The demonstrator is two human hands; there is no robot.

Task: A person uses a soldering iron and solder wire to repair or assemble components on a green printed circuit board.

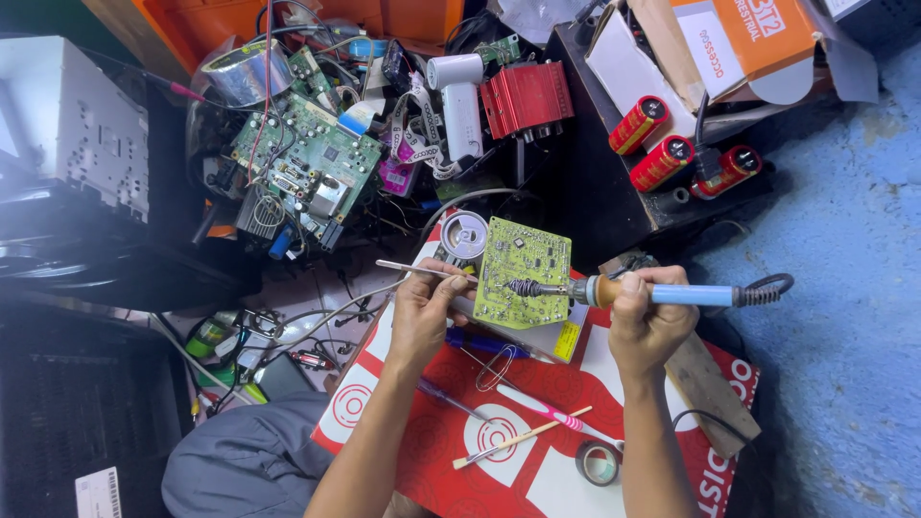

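Your right-hand fingers (pixel 641 288) are wrapping closed around the blue-and-wood handle of the soldering iron (pixel 662 294), its tip lying on the yellow-green circuit board (pixel 523 271). Your left hand (pixel 425 305) is pinching a thin metal tool, probably tweezers (pixel 422 270), fingers closed on it, its point meeting the board's edge at nine o'clock. The board is resting tilted on a small box on the red-and-white carton (pixel 566 470), with a solder spool (pixel 463 235) touching it at ten o'clock.

Judgement: you are working a joint near the board's centre, heat on, the tool steadying from the side. The next move is calling for a steady tip and a firm board. A pink pen (pixel 537 408), a wooden stick (pixel 518 439) and a tape roll (pixel 597 462) are lying at six o'clock; red capacitors (pixel 662 158) are sitting at one o'clock.
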